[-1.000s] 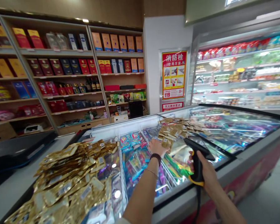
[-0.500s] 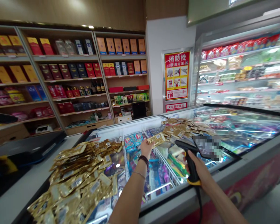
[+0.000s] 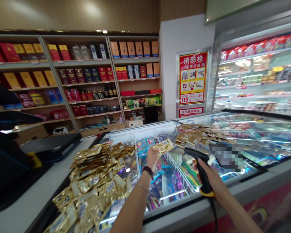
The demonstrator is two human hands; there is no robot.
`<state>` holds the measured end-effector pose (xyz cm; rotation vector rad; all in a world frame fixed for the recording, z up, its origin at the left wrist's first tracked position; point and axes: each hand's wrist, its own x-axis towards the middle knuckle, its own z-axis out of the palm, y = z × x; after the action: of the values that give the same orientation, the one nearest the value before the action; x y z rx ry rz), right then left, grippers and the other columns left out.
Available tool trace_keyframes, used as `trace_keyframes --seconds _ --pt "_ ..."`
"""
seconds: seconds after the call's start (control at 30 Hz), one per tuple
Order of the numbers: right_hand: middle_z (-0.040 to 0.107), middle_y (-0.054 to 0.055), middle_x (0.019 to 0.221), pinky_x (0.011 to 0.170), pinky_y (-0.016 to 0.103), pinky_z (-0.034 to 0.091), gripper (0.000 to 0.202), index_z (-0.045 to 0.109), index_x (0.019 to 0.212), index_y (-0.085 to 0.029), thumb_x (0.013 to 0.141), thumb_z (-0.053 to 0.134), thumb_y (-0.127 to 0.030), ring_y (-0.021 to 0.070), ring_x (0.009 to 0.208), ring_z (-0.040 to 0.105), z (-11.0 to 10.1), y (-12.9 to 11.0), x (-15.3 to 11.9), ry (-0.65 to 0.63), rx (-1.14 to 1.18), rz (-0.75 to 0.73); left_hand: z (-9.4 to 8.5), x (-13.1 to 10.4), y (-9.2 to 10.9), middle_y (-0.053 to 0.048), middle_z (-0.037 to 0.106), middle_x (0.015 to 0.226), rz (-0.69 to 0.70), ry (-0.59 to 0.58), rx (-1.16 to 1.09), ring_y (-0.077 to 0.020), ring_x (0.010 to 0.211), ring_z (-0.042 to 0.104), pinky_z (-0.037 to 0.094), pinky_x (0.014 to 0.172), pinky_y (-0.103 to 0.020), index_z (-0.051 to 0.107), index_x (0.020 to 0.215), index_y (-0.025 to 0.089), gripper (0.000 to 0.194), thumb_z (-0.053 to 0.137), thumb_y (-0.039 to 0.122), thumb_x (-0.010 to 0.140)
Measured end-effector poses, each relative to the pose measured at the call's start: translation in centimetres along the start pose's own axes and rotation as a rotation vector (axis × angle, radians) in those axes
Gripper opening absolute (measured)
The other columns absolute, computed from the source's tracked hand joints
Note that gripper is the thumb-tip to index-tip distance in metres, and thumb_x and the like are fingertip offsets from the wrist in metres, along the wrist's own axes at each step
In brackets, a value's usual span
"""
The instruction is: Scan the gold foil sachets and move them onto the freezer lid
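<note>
My left hand (image 3: 152,156), with a dark bead bracelet at the wrist, is closed on the near end of a gold foil packet (image 3: 165,146) above the freezer's glass top. In my right hand (image 3: 207,171) is a black and yellow barcode scanner (image 3: 201,168), its head pointing left toward the packet and its cord hanging down. A large heap of gold packets (image 3: 94,181) lies on the glass to the left of my left hand. A second pile of gold packets (image 3: 196,134) sits beyond the scanner. Beside the scanner is a flat dark device (image 3: 226,157) with a blurred-out screen.
Below the glass, the chest freezer (image 3: 174,212) holds colourful packs and white wire baskets (image 3: 179,168). Boxed goods fill the shelves (image 3: 87,82) behind. At left is a counter (image 3: 21,207) with dark equipment. A lit refrigerated display (image 3: 257,77) stands at right.
The view has turned slightly left, so the scene sits further right. The left hand still holds a gold packet, now more level and nearer the scanner head.
</note>
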<state>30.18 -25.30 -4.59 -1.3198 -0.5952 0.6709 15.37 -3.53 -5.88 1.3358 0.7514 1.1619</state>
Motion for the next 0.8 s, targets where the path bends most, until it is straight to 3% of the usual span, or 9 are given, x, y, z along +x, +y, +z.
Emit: trace_keyframes --seconds 0.23,0.37,0.6,0.8 --pt "0.057 -0.001 0.049 0.047 0.029 0.040 0.060 0.060 0.079 -0.022 0.079 0.064 -0.081 0.0163 0.044 0.053 2.5 -0.7 -0.8 -0.161 -0.275 -0.093 -4.5 -0.9 1.7 -0.004 0.072 0.084 -0.044 0.028 -0.059 -0.0252 0.092 0.074 0.064 0.085 -0.044 0.067 0.085 0.021 0.035 0.086 0.048 0.074" --pt "0.058 -0.001 0.049 0.048 0.032 0.043 0.062 0.060 0.084 -0.023 0.077 0.059 -0.085 0.0190 0.045 0.055 4.9 -1.8 -1.4 -0.191 -0.389 -0.150 -6.7 -1.2 2.9 -0.009 0.077 0.092 -0.026 0.067 -0.122 -0.0294 0.102 0.074 0.061 0.091 -0.046 0.072 0.094 0.020 0.044 0.090 0.051 0.069" --pt "0.059 -0.001 0.049 0.054 0.034 0.045 0.054 0.058 0.079 -0.026 0.085 0.052 -0.079 0.0207 0.047 0.058 8.5 -3.9 -4.5 -0.238 -0.510 -0.254 -7.5 -1.1 3.9 -0.008 0.074 0.094 0.045 0.082 -0.190 -0.0270 0.097 0.072 0.064 0.085 -0.042 0.073 0.096 0.016 0.054 0.093 0.056 0.064" --pt "0.058 -0.002 0.048 0.056 0.034 0.044 0.050 0.058 0.078 -0.026 0.087 0.050 -0.075 0.0216 0.047 0.059 9.5 -4.5 -6.1 -0.180 -0.523 -0.277 -7.7 -0.8 3.8 -0.002 0.063 0.079 -0.003 0.118 -0.183 -0.0240 0.091 0.069 0.064 0.081 -0.039 0.075 0.098 0.014 0.046 0.093 0.043 0.068"
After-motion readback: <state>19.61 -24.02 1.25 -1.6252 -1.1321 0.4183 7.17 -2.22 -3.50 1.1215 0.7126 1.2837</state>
